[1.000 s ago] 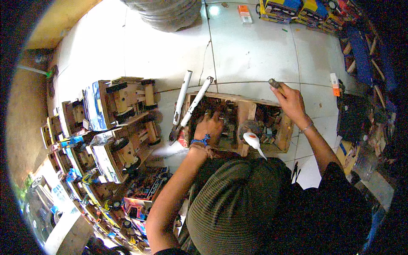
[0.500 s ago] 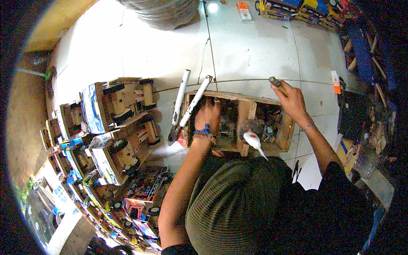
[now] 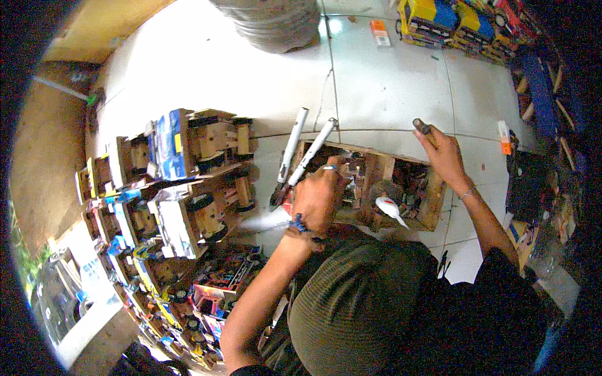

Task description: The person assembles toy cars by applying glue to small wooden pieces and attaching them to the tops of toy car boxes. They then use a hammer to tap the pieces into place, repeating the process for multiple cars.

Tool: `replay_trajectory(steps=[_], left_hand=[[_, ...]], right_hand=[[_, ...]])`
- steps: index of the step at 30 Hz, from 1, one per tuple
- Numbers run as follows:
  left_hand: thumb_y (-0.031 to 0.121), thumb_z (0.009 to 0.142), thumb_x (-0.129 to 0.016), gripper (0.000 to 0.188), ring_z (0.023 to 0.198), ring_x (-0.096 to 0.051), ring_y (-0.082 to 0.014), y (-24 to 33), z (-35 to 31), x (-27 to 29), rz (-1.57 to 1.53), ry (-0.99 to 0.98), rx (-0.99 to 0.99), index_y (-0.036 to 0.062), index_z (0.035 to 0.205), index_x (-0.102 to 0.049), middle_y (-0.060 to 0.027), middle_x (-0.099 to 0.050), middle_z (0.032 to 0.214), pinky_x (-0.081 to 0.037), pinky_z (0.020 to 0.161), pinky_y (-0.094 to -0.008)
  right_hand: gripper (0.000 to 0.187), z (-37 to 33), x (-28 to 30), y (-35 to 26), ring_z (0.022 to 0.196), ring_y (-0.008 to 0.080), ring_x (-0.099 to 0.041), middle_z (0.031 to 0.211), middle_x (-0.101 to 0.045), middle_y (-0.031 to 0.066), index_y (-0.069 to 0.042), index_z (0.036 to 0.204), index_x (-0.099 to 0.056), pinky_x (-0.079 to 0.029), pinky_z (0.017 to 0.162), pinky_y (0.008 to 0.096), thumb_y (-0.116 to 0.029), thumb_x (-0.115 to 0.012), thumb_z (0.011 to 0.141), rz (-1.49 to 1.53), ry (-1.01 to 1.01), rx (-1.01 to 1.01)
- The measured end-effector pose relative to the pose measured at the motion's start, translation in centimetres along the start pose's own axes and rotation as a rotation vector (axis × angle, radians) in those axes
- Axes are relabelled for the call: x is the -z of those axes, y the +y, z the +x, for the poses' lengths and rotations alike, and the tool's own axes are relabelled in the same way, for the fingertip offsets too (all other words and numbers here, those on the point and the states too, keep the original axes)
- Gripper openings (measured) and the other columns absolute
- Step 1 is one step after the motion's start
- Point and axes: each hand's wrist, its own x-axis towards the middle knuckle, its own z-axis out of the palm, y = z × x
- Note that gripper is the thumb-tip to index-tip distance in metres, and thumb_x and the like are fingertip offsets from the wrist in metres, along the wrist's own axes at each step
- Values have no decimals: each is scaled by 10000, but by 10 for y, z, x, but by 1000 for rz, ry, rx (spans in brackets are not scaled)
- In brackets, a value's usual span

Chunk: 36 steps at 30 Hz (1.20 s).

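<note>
An open wooden box [image 3: 434,203] is seen at the centre of the frame, its boards rough and brown, its inside parted by a crosspiece [image 3: 375,173] and littered with small dark scraps. A white nozzled bottle [image 3: 392,210] with a red mark is seen at the box's lower middle. A white-handled cutter [image 3: 313,151] is laid at the left end, its handles spread. The left hand [image 3: 316,197] is held over that end, back upward and fingers bent; whether anything is pinched cannot be told. By the right hand [image 3: 444,156], beyond the box's upper right corner, a short dark rod [image 3: 422,126] is gripped, the fingers being wrapped around it. Compared with half a second earlier, the left hand is drawn back toward the lower left from deeper in the box, the rod is kept in its grip, and the whole scene is shifted rightward.
</note>
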Motion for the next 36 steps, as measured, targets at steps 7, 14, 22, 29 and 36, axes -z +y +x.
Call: replay_trajectory(steps=[7, 14, 22, 29, 36], left_hand=[[127, 894, -707, 285, 783, -698, -135, 12, -23, 114, -1015, 49, 288, 4, 1104, -560, -129, -727, 871, -554, 675, -252], [129, 907, -695, 337, 799, -683, -151, 16, -61, 183, -1021, 155, 243, -10, 1151, -508, -111, -706, 879, -560, 708, -263], [269, 934, -675, 352, 915, -611, -106, -9, -119, 221, -910, 436, 126, 15, 1152, -564, -42, -645, 991, -520, 773, -265], [163, 891, -721, 247, 799, -631, -110, -15, -178, 196, -1095, 584, -11, 10, 1026, -582, -37, -658, 867, -519, 703, -262], [154, 895, -713, 227, 817, -617, -64, -27, -233, 190, -721, 615, -33, 17, 1067, -655, -23, -689, 921, -510, 731, -239]], right_hand=[[370, 21, 66, -128, 610, 119, -531, 704, -645, 42, -81, 1159, -680, -444, 598, 310, -354, -675, 909, 215, -493, 442], [309, 2, 80, -249, 644, 58, -536, 729, -664, -5, -80, 1032, -711, -429, 595, 259, -317, -753, 839, 217, -785, 767], [269, -31, 51, -323, 754, 68, -591, 861, -687, -7, -68, 965, -713, -453, 641, 232, -304, -754, 843, 585, -911, 630], [274, -82, 42, -363, 659, 43, -550, 833, -657, -41, -100, 948, -680, -430, 558, 204, -357, -723, 864, 438, -888, 511], [180, -118, 21, -383, 539, 19, -473, 687, -561, -62, -89, 929, -636, -364, 479, 189, -247, -710, 884, 471, -860, 622]])
